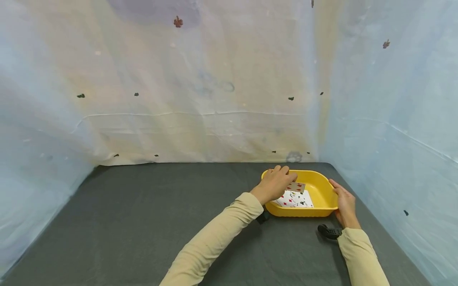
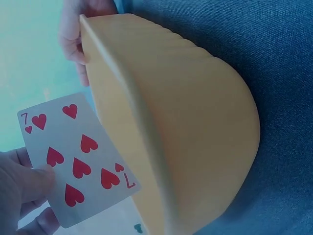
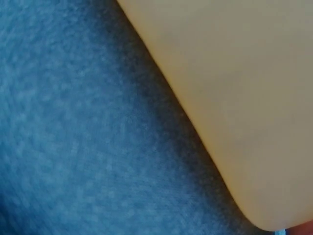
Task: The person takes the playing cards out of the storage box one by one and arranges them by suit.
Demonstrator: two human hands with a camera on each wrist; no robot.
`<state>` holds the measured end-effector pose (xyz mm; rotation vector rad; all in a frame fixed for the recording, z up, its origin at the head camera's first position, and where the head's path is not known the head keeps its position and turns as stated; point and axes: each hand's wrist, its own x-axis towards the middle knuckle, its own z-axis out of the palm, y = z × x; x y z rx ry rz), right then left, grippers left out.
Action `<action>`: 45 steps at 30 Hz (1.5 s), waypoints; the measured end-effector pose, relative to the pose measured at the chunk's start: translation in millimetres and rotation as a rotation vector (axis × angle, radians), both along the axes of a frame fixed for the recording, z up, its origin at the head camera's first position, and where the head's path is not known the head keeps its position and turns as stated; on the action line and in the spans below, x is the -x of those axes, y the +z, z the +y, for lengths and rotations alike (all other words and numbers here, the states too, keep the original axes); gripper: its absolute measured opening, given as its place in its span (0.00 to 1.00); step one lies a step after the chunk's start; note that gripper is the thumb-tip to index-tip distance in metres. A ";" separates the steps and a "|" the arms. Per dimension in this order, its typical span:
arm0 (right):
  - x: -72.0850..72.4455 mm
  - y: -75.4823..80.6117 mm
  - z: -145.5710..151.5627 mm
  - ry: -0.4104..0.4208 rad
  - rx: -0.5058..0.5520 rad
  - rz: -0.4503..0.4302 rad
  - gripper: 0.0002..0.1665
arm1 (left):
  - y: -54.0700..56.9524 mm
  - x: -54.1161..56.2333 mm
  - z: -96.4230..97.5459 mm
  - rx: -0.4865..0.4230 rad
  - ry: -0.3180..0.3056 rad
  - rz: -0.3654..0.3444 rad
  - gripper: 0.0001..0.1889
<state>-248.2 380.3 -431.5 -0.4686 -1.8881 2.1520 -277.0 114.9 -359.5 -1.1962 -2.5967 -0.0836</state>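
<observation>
My left hand (image 1: 272, 185) is over the left part of a yellow plastic tub (image 1: 300, 213), pinching a playing card (image 1: 297, 187). In the left wrist view this card (image 2: 93, 161) is the seven of hearts, face showing, with the thumb on its edge. Beneath it, other face-up playing cards (image 1: 295, 200) lie in the tub's left half, partly overlapping. My right hand (image 1: 346, 203) grips the tub's right end at the rim. Only the tub's outer wall (image 3: 254, 107) fills the right wrist view; the right fingers are almost wholly hidden there.
The tub stands on a dark grey covered table (image 1: 154, 218), near its right edge. Pale patterned sheets (image 1: 214, 79) hang behind and at both sides. A black strap (image 1: 329, 232) shows at the right wrist.
</observation>
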 end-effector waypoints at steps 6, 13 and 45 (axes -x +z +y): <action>-1.1 0.1 1.8 -0.008 -0.005 -0.018 0.27 | 6.0 -1.9 -5.4 -0.045 0.016 -0.012 0.15; -2.3 1.3 1.6 -0.011 -0.009 -0.028 0.27 | 13.9 -0.7 -14.9 -0.158 -0.006 -0.083 0.16; -4.2 0.5 1.9 -0.040 0.015 -0.039 0.27 | 7.7 -10.3 -68.5 -0.790 -0.074 -0.515 0.07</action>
